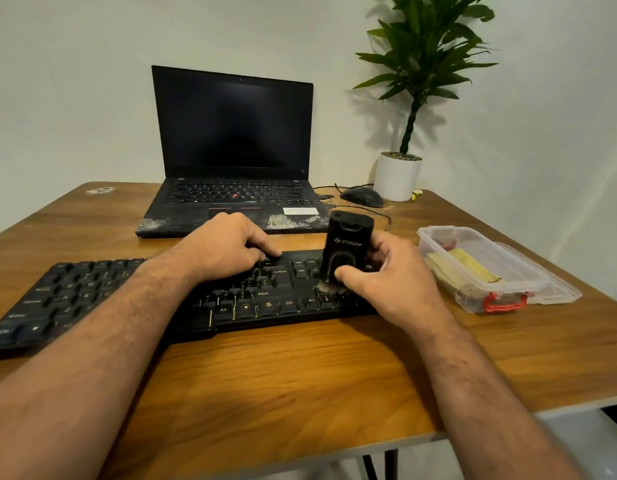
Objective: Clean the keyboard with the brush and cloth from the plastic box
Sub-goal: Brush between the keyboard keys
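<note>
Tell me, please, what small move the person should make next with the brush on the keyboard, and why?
Probably a short sweep of the brush leftward along the key rows. The right hand grips it upright with its bristles down on the arrow-key area, the left hand presses the keyboard steady near Enter, and the keys to the left look unbrushed.

**Plastic, wood grain and a dusty palm rest**

The tabletop under my arms is wood-look, warm brown, with a visible grain and a soft sheen. The keyboard is black matt plastic. In my right grip, the brush has a smooth black plastic body with a slight gloss and pale bristles. The plastic box is clear and glossy, with a red clasp. The laptop is matt black, its palm rest scuffed whitish. The plant pot is smooth white.
</note>
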The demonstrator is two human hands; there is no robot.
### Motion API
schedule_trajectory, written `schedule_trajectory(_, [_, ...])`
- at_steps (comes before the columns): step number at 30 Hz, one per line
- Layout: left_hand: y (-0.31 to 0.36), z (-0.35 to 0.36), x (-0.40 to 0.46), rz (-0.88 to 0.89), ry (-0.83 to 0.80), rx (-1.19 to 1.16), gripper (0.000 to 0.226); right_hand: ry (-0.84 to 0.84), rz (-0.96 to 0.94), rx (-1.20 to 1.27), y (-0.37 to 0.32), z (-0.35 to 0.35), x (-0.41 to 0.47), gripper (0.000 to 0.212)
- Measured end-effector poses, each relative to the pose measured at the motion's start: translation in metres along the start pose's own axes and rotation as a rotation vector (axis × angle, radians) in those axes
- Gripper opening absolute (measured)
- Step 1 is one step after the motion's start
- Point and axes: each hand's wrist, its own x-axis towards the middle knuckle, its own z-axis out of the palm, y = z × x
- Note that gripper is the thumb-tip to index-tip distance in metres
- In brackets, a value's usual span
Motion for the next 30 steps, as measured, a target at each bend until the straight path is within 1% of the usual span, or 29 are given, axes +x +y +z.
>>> schedule_trajectory(2, [0.0, 0.0, 0.0, 0.003, 0.002, -0.002, 0.03, 0.02, 0.016, 0.021, 0.002, -0.004, 0.001, 0.039])
schedule_trajectory(6, [0.001, 0.001, 0.001, -0.003, -0.003, 0.007, 0.03, -0.108, -0.069, 0.097, -0.003, 0.004, -0.007, 0.045])
schedule_trajectory(8, [0.001, 0.0, 0.0, -0.003, -0.004, 0.011, 0.03, -0.147, -0.101, 0.123, -0.003, 0.004, -0.008, 0.048])
schedule_trajectory(10, [0.001, 0.0, 0.0, -0.005, 0.002, 0.005, 0.029, -0.165, -0.094, 0.107, 0.001, -0.004, -0.008, 0.047])
schedule_trajectory(15, [0.001, 0.001, 0.0, -0.007, 0.003, 0.01, 0.028, -0.04, -0.041, 0.078, 0.014, -0.021, -0.004, 0.041])
schedule_trajectory(18, [0.002, 0.001, 0.001, -0.011, 0.004, 0.013, 0.028, -0.113, -0.05, 0.115, 0.006, -0.008, -0.005, 0.042])
schedule_trajectory(20, [0.002, 0.001, 0.001, -0.018, -0.003, 0.01, 0.028, -0.142, -0.061, 0.082, 0.001, 0.003, -0.005, 0.043])
schedule_trajectory(24, [0.003, 0.001, 0.0, -0.023, -0.002, 0.008, 0.028, -0.011, 0.014, 0.015, 0.001, 0.002, 0.003, 0.042])
schedule_trajectory(25, [0.002, 0.001, 0.0, -0.024, 0.001, 0.006, 0.028, -0.001, 0.029, 0.017, 0.002, 0.0, 0.004, 0.042])
schedule_trajectory(29, [0.002, 0.0, 0.0, -0.019, 0.001, 0.0, 0.029, -0.112, 0.008, 0.074, 0.0, 0.007, 0.0, 0.045])
schedule_trajectory(30, [0.003, 0.001, 0.0, -0.017, -0.002, -0.002, 0.029, -0.113, 0.008, 0.072, 0.0, 0.01, 0.0, 0.045])
